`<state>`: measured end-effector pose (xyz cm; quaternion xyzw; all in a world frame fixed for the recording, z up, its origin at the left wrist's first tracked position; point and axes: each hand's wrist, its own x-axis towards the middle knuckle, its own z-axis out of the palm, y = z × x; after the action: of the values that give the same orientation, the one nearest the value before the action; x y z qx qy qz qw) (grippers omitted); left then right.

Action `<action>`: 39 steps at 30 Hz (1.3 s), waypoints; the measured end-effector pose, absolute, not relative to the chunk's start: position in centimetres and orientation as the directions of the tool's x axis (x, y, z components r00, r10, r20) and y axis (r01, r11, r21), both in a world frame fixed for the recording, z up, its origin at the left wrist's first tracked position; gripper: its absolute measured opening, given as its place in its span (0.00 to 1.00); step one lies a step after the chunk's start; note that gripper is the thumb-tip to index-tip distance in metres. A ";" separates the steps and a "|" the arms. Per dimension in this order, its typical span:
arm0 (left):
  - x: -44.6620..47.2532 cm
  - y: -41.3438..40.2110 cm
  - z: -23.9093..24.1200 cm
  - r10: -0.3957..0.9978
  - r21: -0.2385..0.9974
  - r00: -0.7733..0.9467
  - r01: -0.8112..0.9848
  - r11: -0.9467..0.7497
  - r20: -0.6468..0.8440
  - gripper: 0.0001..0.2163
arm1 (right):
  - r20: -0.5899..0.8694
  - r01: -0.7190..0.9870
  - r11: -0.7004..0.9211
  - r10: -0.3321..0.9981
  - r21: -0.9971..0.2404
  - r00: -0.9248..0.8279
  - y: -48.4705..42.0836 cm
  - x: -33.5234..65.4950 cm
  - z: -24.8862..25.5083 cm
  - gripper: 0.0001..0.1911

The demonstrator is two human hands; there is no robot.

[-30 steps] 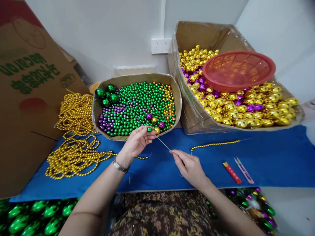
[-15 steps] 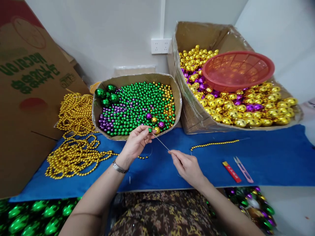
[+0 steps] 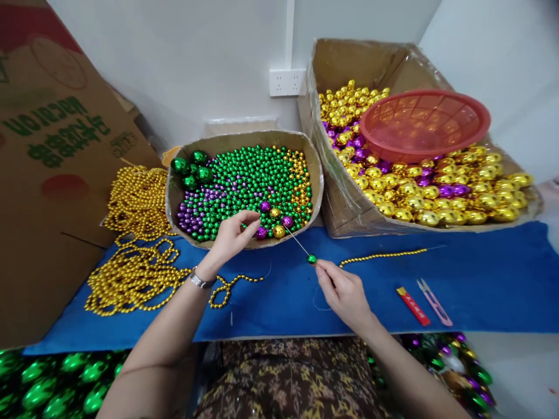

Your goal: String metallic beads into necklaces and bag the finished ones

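Observation:
My right hand (image 3: pixel 343 291) pinches a thin needle (image 3: pixel 298 241) that slants up and left. A shiny green bead (image 3: pixel 311 259) is threaded on it, right at my fingertips. Fine thread (image 3: pixel 321 305) curls on the blue cloth beside this hand. Over the front rim of the cut-down cardboard box (image 3: pixel 244 245) is my left hand (image 3: pixel 236 235), thumb and forefinger bent and slightly apart, with nothing visible between them. Small green beads (image 3: pixel 248 174) fill most of the box, among purple beads (image 3: pixel 191 216) and gold beads (image 3: pixel 297 169). A larger purple bead (image 3: pixel 261 233) lies near my left fingertips.
Gold bead strands (image 3: pixel 131 273) are heaped on the blue cloth (image 3: pixel 271 314) at left. A short gold strand (image 3: pixel 384 254), a red packet (image 3: pixel 413 305) and pink thread snips (image 3: pixel 434 302) lie at right. Behind stands a large carton (image 3: pixel 345 203) with gold ornaments and a red basket (image 3: pixel 425 125).
The green bead has gone from my left fingertips along the needle to my right fingers. My left hand has moved left, away from the needle. A looped gold strand is uncovered beside the left wrist.

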<state>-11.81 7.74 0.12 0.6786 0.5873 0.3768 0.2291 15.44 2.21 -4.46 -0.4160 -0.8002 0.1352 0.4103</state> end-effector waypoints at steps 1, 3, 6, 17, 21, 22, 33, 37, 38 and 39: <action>-11.9 8.1 -0.2 0.965 0.658 0.088 0.716 -0.233 0.246 0.13 | 0.540 0.555 0.615 0.779 -0.560 -0.317 2.2 15.4 -4.5 0.09; -11.9 8.8 -0.9 0.956 0.463 0.208 0.840 -0.283 0.207 0.14 | 0.545 0.554 0.618 0.776 -0.557 -0.318 2.2 15.4 -4.7 0.10; -11.6 9.7 -1.8 0.957 0.273 0.280 0.917 -0.291 0.080 0.14 | 0.540 0.556 0.618 0.777 -0.555 -0.324 2.1 15.3 -4.8 0.10; -11.1 7.3 -0.2 0.989 0.997 0.144 0.066 0.030 -0.040 0.19 | 0.528 0.557 0.621 0.776 -0.551 -0.344 1.9 15.6 -5.2 0.12; -10.5 6.2 0.0 0.994 0.983 0.102 -0.172 0.062 -0.045 0.18 | 0.526 0.556 0.630 0.771 -0.542 -0.360 1.9 15.3 -5.1 0.12; -10.4 6.0 0.1 0.995 0.979 0.095 -0.195 0.061 -0.043 0.17 | 0.527 0.556 0.633 0.768 -0.539 -0.363 1.9 15.3 -5.1 0.12; -9.6 5.3 0.3 0.992 0.984 0.122 -0.178 -0.010 0.033 0.13 | 0.514 0.617 0.642 0.755 -0.456 -0.406 1.8 15.3 -5.4 0.14; -8.6 4.7 -0.3 0.988 0.992 0.143 -0.120 -0.040 0.057 0.15 | 0.537 0.599 0.659 0.739 -0.454 -0.406 1.7 14.9 -5.2 0.13; -8.3 4.6 -0.5 0.989 0.989 0.134 -0.144 -0.037 0.056 0.15 | 0.537 0.582 0.659 0.742 -0.476 -0.401 1.7 14.8 -5.1 0.13; -7.9 4.4 -0.6 0.991 0.982 0.120 -0.185 -0.028 0.051 0.15 | 0.531 0.561 0.655 0.750 -0.507 -0.395 1.6 14.6 -5.0 0.12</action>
<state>-7.93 4.38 -0.61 0.4919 0.4099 0.5215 0.5640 14.64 1.63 -5.00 -0.3967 -0.8259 0.1239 0.3811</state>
